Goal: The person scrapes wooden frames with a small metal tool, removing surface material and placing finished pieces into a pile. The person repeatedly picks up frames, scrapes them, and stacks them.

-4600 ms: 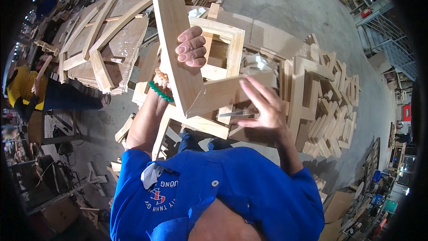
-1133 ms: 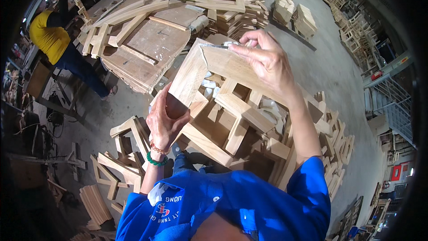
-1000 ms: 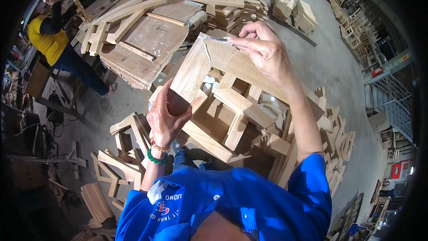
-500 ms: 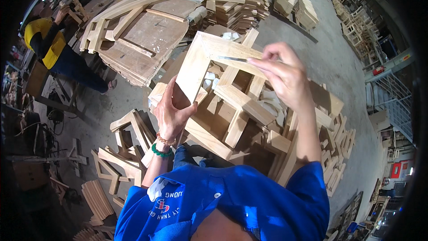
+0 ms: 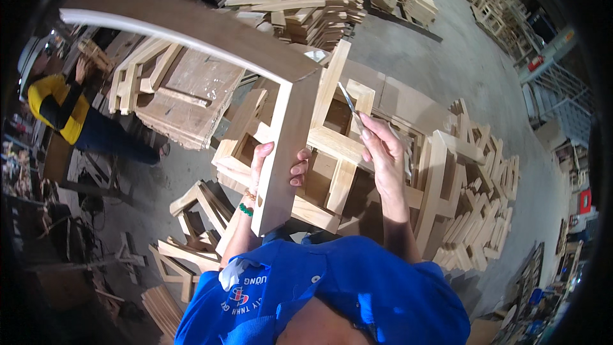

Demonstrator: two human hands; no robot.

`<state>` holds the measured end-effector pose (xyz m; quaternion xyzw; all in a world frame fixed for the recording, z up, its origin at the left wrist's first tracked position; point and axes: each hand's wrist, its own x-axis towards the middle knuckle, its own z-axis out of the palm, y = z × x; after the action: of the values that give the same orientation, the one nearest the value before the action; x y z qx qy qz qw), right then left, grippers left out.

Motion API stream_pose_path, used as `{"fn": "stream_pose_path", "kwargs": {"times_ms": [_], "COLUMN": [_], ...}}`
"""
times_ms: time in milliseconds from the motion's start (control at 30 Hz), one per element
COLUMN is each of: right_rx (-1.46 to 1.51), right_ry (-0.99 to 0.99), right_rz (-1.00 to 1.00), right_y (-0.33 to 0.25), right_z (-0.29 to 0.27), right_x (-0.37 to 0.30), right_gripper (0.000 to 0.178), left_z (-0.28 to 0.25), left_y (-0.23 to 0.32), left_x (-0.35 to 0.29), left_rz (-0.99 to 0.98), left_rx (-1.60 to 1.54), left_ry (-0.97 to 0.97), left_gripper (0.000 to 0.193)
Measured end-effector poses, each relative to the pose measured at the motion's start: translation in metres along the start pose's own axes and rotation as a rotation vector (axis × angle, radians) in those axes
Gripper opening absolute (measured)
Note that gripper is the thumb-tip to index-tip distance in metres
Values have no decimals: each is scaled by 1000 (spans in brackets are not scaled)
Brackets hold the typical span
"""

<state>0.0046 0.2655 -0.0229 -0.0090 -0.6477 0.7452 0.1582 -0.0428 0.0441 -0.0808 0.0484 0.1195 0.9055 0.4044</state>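
My left hand (image 5: 259,165) grips the short leg of an angled wooden frame piece (image 5: 295,115), thumb on one side and fingertips wrapped round the other. The piece is raised, its long curved arm reaching to the upper left. In my right hand (image 5: 384,156) is a slim, pointed metal blade (image 5: 348,99), pinched between thumb and fingers with its tip up. The blade is apart from the wood, to the right of it. Its handle end is hidden in my hand.
Below my hands lie jointed wooden frames (image 5: 338,147). More frame parts (image 5: 482,198) are heaped at the right, and others (image 5: 198,217) rest on the floor at left. A board-topped table (image 5: 185,105) stands beyond. A person in yellow and black (image 5: 60,105) works at far left.
The frame piece has been turned and lifted up and to the left. My right hand has drawn back from it, lower, and the blade now points upward.
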Motion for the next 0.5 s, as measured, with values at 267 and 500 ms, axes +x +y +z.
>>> {"fn": "stream_pose_path", "kwargs": {"times_ms": [267,500], "right_rx": [-287,-543], "right_ry": [20,44], "right_rz": [-303,-433], "right_y": [27,49], "right_z": [16,38], "right_x": [20,37], "right_gripper": [28,30], "left_z": [-31,-34], "left_y": [-11,-24], "left_x": [2,-3], "left_rz": [-55,-28], "left_rx": [-488,-468], "left_ry": [-396,-405], "left_gripper": [88,88]}}
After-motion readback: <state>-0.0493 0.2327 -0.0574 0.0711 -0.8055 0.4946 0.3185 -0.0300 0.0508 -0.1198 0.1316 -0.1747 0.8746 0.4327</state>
